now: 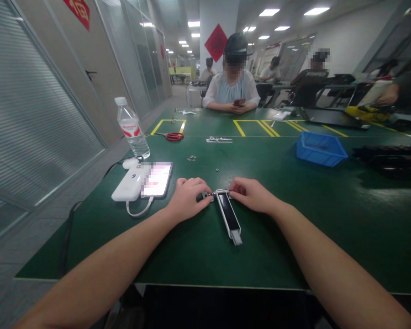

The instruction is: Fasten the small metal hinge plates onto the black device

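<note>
A long, narrow device with a white frame and black face (pixel 229 212) lies on the green table, its far end between my hands. A grey tab (pixel 236 237) sticks out of its near end. My left hand (pixel 191 198) is closed, thumb and fingers pinching a small metal part at the device's far left corner. Closed at the far right corner, my right hand (pixel 252 194) has its fingertips on the end of the crosspiece there; they partly hide what they grip. A small nut-like piece (pixel 217 170) lies beyond the device, with several small metal pieces (pixel 192 158) farther left.
On the left stand a water bottle (pixel 132 130), a white power bank (pixel 128 183) and a lit phone (pixel 157 179) with a cable. Red-handled scissors (pixel 174 136) and white strips (pixel 219 140) lie farther back. A blue bin (pixel 320 150) sits right; a person (pixel 231 87) sits opposite.
</note>
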The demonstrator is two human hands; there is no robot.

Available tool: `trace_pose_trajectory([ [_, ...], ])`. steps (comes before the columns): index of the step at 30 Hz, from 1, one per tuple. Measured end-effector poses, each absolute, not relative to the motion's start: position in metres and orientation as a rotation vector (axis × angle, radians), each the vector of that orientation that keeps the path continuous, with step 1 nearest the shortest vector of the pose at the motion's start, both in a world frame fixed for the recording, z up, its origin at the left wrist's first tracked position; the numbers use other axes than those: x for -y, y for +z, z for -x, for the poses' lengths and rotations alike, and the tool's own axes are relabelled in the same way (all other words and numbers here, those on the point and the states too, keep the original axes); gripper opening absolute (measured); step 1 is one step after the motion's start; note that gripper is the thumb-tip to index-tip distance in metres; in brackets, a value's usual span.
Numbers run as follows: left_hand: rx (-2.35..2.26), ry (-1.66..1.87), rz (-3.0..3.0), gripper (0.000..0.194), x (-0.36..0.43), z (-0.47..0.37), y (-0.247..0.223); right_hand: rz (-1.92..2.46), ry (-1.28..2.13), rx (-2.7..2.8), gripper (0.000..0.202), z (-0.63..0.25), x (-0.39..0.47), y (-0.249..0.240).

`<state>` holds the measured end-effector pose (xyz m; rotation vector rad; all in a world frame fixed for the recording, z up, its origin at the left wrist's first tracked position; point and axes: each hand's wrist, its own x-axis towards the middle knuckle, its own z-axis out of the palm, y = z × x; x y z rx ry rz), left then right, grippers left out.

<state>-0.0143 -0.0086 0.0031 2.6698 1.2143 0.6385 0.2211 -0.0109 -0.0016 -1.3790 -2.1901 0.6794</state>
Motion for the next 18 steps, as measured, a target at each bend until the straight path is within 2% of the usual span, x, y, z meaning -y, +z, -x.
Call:
trace_pose_trajectory([
  [18, -1.218, 0.607, -2.689, 0.014, 0.0111, 0.0132, 0.0078, 1.376, 0.69, 2.188, 0.004, -0.2199, 0.0119, -0.0003],
])
